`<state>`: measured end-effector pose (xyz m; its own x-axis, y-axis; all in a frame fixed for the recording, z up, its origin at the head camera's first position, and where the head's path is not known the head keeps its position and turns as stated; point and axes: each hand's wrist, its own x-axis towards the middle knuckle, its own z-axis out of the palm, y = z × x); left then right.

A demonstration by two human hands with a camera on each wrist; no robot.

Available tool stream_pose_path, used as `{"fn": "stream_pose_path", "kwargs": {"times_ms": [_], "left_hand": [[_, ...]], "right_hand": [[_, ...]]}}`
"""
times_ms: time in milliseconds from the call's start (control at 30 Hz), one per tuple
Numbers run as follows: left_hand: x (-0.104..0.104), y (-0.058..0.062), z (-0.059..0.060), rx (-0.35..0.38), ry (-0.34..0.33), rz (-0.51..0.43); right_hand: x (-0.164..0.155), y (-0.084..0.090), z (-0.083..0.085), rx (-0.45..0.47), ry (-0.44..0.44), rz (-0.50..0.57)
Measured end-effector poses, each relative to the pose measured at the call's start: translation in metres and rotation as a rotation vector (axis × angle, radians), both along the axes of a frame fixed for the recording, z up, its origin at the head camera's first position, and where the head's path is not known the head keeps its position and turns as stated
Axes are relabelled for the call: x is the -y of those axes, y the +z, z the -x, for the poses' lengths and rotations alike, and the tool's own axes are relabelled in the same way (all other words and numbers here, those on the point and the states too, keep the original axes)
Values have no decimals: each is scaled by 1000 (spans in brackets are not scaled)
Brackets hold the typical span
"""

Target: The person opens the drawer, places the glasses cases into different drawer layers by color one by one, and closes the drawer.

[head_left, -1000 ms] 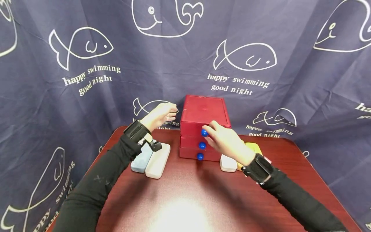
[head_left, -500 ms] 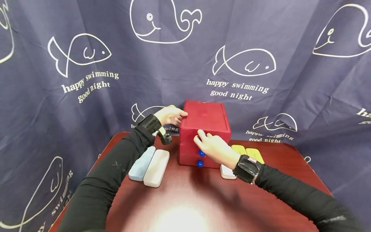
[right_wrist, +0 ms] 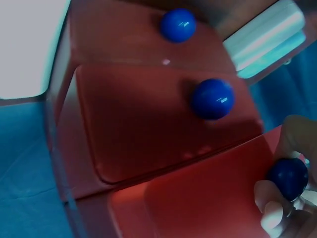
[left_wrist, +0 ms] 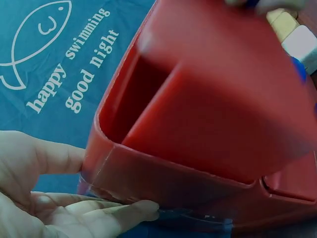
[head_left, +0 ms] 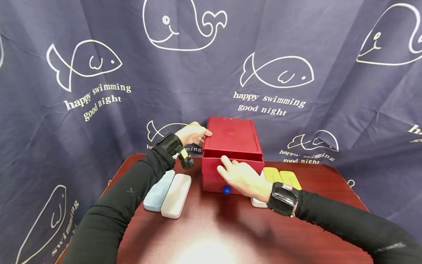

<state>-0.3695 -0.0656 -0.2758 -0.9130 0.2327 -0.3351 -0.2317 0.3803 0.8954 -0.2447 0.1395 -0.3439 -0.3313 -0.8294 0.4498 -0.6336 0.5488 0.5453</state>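
Note:
A red three-drawer cabinet (head_left: 232, 135) stands at the back of the table. Its top drawer (head_left: 211, 168) is pulled partly out, leaving a dark gap under the cabinet's top. My right hand (head_left: 245, 179) pinches that drawer's blue knob (right_wrist: 288, 178) between thumb and fingers. Against the cabinet's left side lies my left hand (head_left: 193, 134), its thumb at the top edge and its fingers stretched along the side wall in the left wrist view. The middle knob (right_wrist: 213, 99) and bottom knob (right_wrist: 178, 25) show in the right wrist view, their drawers closed.
Left of the cabinet, a light blue case (head_left: 159, 192) and a white case (head_left: 176, 196) lie side by side. On the right are yellow cases (head_left: 290, 179) and another white case (head_left: 258, 202), partly behind my right hand. A dark blue printed curtain (head_left: 184, 80) hangs behind the table.
My left hand has moved right onto the cabinet's side. My right hand has taken the top knob and drawn the top drawer out toward me.

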Motion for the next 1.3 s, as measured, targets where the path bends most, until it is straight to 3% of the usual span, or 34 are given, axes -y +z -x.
{"fn": "stream_pose_path", "kwargs": {"times_ms": [233, 667, 900, 1300], "left_hand": [[-2, 2, 0, -26, -20, 16], [-1, 5, -17, -43, 85, 7], [0, 6, -13, -46, 84, 8], [6, 1, -1, -15, 61, 35]], "right_hand": [[-4, 4, -28, -28, 17, 12], [-11, -2, -51, -43, 115, 94], [-11, -6, -51, -68, 169, 149], [-10, -9, -61, -44, 142, 152]]}}
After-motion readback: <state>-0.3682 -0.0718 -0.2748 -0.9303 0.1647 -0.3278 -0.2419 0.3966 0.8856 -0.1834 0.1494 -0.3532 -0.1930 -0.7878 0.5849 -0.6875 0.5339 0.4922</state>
